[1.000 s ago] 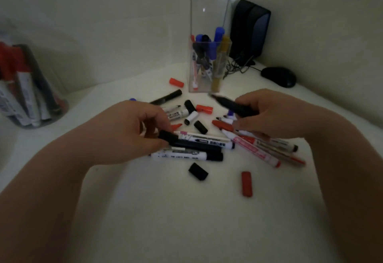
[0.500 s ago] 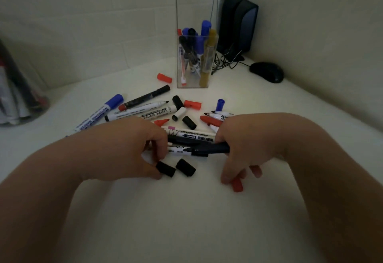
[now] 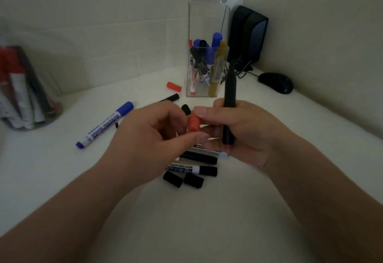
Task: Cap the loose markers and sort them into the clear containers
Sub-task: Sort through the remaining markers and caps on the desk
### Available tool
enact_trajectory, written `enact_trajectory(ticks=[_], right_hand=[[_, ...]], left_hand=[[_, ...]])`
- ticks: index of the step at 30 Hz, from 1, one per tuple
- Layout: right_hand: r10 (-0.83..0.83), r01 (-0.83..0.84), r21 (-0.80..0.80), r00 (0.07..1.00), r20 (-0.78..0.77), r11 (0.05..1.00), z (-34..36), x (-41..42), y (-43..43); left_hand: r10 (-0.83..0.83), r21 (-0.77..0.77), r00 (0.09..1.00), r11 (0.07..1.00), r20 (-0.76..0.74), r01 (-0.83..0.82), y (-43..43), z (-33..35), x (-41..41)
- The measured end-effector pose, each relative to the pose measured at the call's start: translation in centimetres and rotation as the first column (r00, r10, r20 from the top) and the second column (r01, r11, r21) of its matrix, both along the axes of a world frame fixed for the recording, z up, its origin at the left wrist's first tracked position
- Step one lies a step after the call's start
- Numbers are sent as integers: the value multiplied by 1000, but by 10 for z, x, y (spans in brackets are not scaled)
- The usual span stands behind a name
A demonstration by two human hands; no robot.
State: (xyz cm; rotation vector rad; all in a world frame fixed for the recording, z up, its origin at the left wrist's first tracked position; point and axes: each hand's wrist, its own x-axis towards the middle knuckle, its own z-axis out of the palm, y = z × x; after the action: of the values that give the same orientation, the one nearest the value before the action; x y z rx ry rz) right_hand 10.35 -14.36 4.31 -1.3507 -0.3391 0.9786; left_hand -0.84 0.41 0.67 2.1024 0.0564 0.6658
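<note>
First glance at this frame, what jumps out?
The hands meet mid-frame: the right hand grips a black marker upright, and a red cap sits pinched between its thumb and the fingertips of the left hand. Behind them a clear container with markers standing in it sits near the back corner. Two loose black caps lie on the table just below the hands.

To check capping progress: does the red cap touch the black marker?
Apart. Head view: the red cap sits left of the black marker, with fingers of the right hand between them.
</note>
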Motion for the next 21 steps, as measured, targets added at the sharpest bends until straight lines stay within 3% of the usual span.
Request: enact_trajectory(ticks=[4, 6, 8, 9, 11, 13, 16, 21], right_hand=[[-3, 7, 56, 998, -63, 998, 2, -4, 2], [36, -35, 8, 999, -35, 999, 3, -3, 2], [77, -60, -130, 989, 130, 990, 4, -3, 0], [115, -60, -216, 961, 252, 974, 6, -2, -3], [223, -85, -325, 882, 416, 942, 10, 1, -8], [292, -108, -365, 817, 497, 925, 13, 4, -13], [286, -48, -361, 709, 644, 931, 14, 8, -18], [344, -4, -404, 532, 773, 915, 19, 6, -25]], left_hand=[[53, -18, 998, 998, 35, -52, -1, -2, 2], [68, 11, 997, 998, 48, -69, 1, -3, 3], [66, -209, 998, 976, 14, -61, 4, -3, 6], [34, -415, 999, 909, -3, -32, 5, -2, 8], [-40, -761, 999, 647, 31, 49, 5, 3, 12], [-58, -871, 994, 478, 95, 111, 8, 5, 15], [-73, -909, 987, 385, 142, 159, 11, 7, 15], [-102, -912, 982, 365, 161, 187, 10, 7, 14]])
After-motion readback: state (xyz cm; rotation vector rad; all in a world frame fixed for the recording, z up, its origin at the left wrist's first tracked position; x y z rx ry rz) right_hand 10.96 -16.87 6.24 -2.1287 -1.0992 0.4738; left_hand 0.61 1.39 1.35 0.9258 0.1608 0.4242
